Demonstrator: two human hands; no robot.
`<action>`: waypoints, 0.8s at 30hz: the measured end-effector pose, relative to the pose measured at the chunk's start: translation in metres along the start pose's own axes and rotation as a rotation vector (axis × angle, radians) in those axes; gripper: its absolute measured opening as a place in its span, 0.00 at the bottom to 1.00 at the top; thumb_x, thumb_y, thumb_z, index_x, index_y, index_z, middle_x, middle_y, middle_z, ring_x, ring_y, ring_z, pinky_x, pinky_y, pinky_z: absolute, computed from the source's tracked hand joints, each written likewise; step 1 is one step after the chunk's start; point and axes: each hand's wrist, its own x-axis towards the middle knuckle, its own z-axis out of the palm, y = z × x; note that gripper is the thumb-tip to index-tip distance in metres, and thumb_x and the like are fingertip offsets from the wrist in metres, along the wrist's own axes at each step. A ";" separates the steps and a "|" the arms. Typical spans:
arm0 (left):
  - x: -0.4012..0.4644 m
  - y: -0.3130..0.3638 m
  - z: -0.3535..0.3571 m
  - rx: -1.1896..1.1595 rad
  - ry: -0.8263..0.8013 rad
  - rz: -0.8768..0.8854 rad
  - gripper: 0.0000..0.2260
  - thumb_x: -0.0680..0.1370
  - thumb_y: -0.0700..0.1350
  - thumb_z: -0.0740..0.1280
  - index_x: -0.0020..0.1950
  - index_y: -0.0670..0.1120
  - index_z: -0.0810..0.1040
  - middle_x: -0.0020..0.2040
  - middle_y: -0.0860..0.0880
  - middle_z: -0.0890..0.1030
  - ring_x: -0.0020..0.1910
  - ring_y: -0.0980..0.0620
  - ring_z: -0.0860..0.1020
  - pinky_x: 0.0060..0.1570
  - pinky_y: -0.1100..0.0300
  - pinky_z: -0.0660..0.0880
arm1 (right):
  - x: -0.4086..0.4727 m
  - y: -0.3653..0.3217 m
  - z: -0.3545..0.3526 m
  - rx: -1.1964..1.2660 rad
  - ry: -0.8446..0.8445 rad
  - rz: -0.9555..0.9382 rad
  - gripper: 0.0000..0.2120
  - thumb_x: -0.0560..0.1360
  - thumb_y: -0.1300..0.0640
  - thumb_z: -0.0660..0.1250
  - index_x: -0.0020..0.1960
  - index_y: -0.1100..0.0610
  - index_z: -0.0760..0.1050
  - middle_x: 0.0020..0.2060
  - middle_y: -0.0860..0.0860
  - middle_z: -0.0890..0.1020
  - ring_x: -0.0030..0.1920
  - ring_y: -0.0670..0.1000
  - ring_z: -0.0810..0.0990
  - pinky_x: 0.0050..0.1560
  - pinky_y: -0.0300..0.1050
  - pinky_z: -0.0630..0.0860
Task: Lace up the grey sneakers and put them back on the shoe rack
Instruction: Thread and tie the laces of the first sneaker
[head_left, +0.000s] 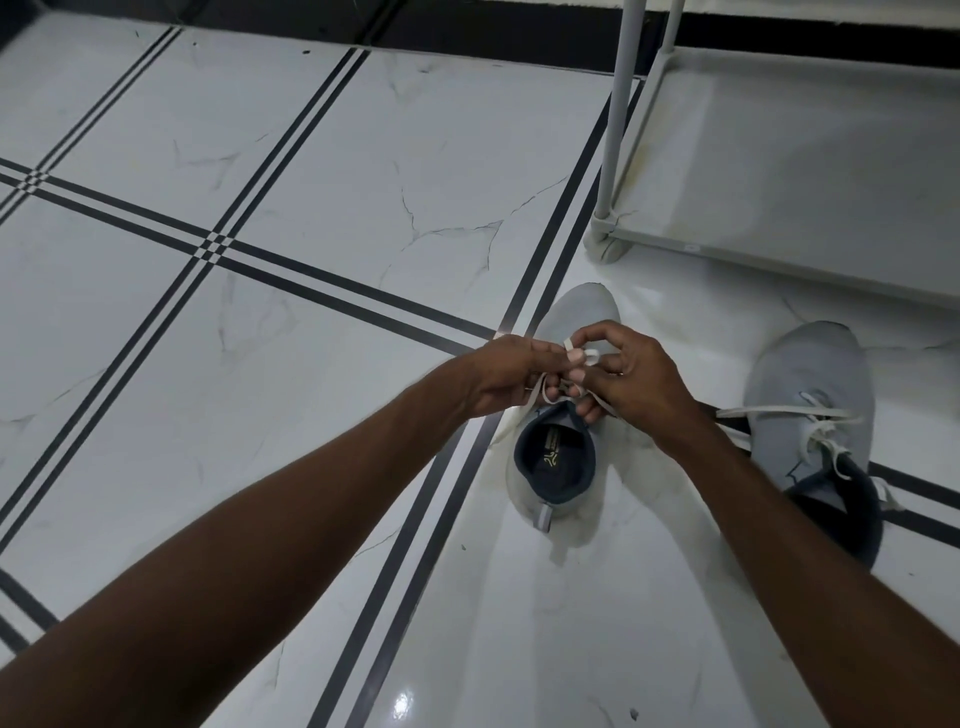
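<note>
1. In the lower middle of the frame, a little right of centre, one grey sneaker (563, 457) stands on the tiled floor (291, 218) with its toe toward the top of the frame and its dark opening facing the camera.
2. Both hands meet just above its tongue. The left hand (506, 376) is closed on a strand of the white lace (540, 392), and the right hand (636, 379) pinches a small loop of the same lace between thumb and fingertips. The two hands are almost touching.
3. The second grey sneaker (813, 415) lies at the right of the frame, well apart from the hands, with its lace threaded but loose and its ends trailing across the upper and onto the floor.
4. The shoe rack (779, 171) fills the upper right, near both shoes; the shelf in view carries nothing I can see.
5. The lace looks flat, thin and limp, so it probably slips and untwists easily. It is likely best held close to the loop or the tip, with a firm pinch rather than a whole-hand grip.
6. The upper seems a soft knit that gives under pressure, so pulling the lace hard would probably pucker it. The sole looks firmer.
7. Each shoe appears light enough for one hand. Good places to take hold seem to be the heel collar, the small pull tab (544, 517) at the back, or the sides of the sole.
8. The glossy floor looks slick, so a sneaker may slide when the lace is tugged.
</note>
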 end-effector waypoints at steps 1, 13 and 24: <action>0.001 -0.001 0.001 0.014 0.014 0.019 0.06 0.80 0.40 0.67 0.48 0.37 0.80 0.38 0.45 0.81 0.32 0.56 0.78 0.36 0.67 0.74 | 0.001 0.001 0.000 0.024 -0.017 0.018 0.11 0.75 0.65 0.70 0.55 0.57 0.74 0.35 0.62 0.84 0.31 0.64 0.82 0.34 0.54 0.82; -0.008 0.017 -0.006 0.741 0.083 0.274 0.05 0.76 0.42 0.73 0.47 0.40 0.84 0.43 0.35 0.84 0.37 0.50 0.81 0.42 0.60 0.80 | 0.010 0.009 -0.010 0.335 -0.049 0.304 0.03 0.78 0.66 0.66 0.45 0.61 0.75 0.33 0.58 0.80 0.28 0.51 0.78 0.31 0.42 0.79; -0.005 -0.025 0.026 1.144 0.588 0.745 0.06 0.70 0.45 0.72 0.37 0.44 0.78 0.37 0.50 0.80 0.37 0.50 0.77 0.37 0.50 0.75 | 0.015 0.002 -0.018 0.247 -0.224 0.440 0.12 0.79 0.68 0.60 0.56 0.62 0.80 0.36 0.55 0.81 0.27 0.46 0.73 0.24 0.35 0.68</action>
